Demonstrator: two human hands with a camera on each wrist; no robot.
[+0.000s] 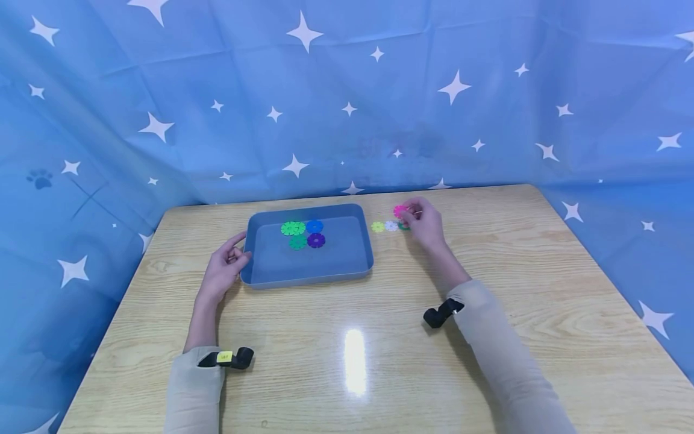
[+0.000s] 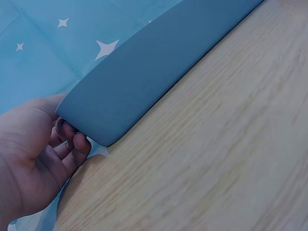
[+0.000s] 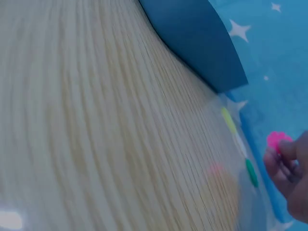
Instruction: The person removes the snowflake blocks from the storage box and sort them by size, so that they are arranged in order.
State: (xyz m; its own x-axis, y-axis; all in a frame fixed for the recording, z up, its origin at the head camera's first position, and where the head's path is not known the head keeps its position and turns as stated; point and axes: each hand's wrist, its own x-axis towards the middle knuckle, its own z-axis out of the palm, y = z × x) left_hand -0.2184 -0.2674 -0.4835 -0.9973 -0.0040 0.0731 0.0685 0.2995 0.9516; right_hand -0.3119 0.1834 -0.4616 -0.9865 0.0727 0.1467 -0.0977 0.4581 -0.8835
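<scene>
My left hand (image 1: 221, 269) grips the left end of the blue tray (image 1: 303, 280). In the left wrist view its thumb lies at the rim of the tray (image 2: 130, 86), with curled fingers against the end wall. Inside the tray lie light green snowflake discs (image 1: 293, 228), a blue disc (image 1: 314, 226), a green disc (image 1: 297, 242) and a purple disc (image 1: 316, 240). My right hand (image 1: 425, 223) pinches a pink snowflake disc (image 1: 399, 211) above the table, right of the tray. Below it a yellow disc (image 1: 377, 226), a white disc (image 1: 391, 226) and a dark green disc (image 3: 251, 172) lie in a row.
The wooden table (image 1: 303, 349) reaches back to a blue curtain (image 1: 347, 78) with white stars. Wrist cameras sit on the left cuff (image 1: 197, 367) and right cuff (image 1: 472, 295). A bright reflection shows on the tabletop.
</scene>
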